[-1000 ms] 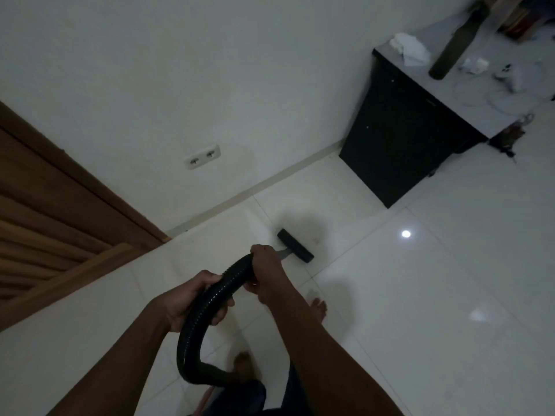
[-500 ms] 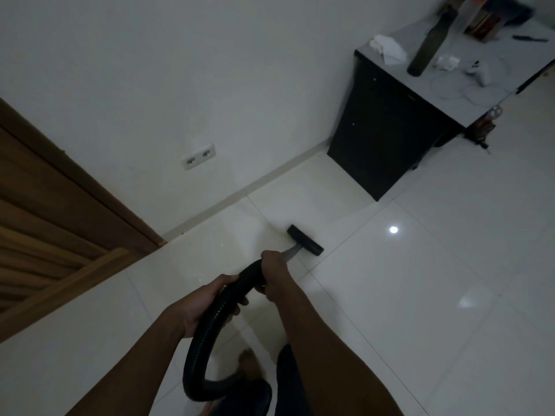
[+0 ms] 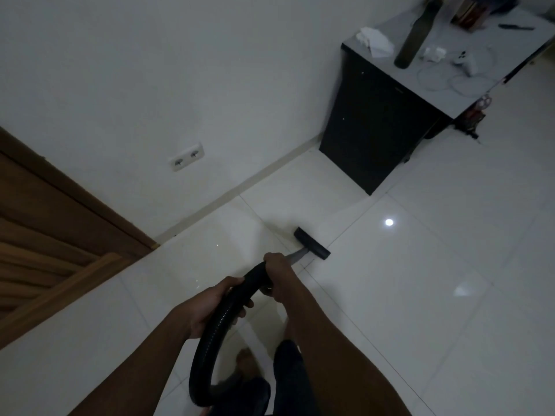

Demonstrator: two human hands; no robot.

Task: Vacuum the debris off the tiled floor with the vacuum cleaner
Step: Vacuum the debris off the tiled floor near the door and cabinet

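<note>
1. Ribbed black hose (image 3: 210, 340), looping, short of the black cabinet (image 3: 375, 121).
2. Gripped tight by left hand (image 3: 207, 307), and by right hand (image 3: 277, 274) nearer the cabinet.
3. Bar-shaped nozzle (image 3: 310, 243) flat on glossy tiled floor (image 3: 420, 295), toward the cabinet.
4. Atop it: dark bottle (image 3: 413, 40), crumpled cloth (image 3: 375, 42).

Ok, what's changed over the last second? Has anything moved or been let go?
The floor nozzle has slid a little to the right across the tiled floor, closer to the black cabinet; the camera view shifted too. Nothing was let go: the left hand still grips the black hose, and the right hand still grips its upper end by the wand. The cabinet looks unmoved.
</note>
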